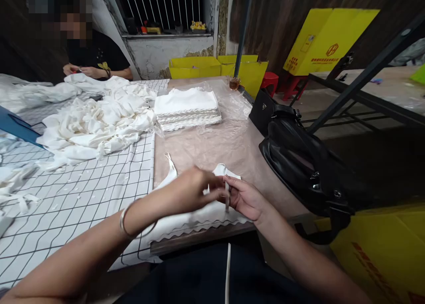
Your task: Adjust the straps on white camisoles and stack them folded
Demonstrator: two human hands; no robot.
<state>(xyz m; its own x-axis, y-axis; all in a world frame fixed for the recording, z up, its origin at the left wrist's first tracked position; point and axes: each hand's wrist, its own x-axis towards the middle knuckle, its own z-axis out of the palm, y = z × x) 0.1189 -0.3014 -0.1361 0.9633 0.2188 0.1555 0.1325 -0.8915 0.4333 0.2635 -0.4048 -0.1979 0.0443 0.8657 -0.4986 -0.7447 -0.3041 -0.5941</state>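
White top (199, 217) lies at the near edge of the brown table (189, 149), wavy hem toward the person; over it the right hand (245, 198) pinches a thin strap (227, 198), while the blurred left hand (194, 186) curls beside it, whether gripping I cannot tell. Beyond are a neat stack of white cloth (186, 104), a loose white heap (96, 126) to its left, and farther off a co-worker (99, 51).
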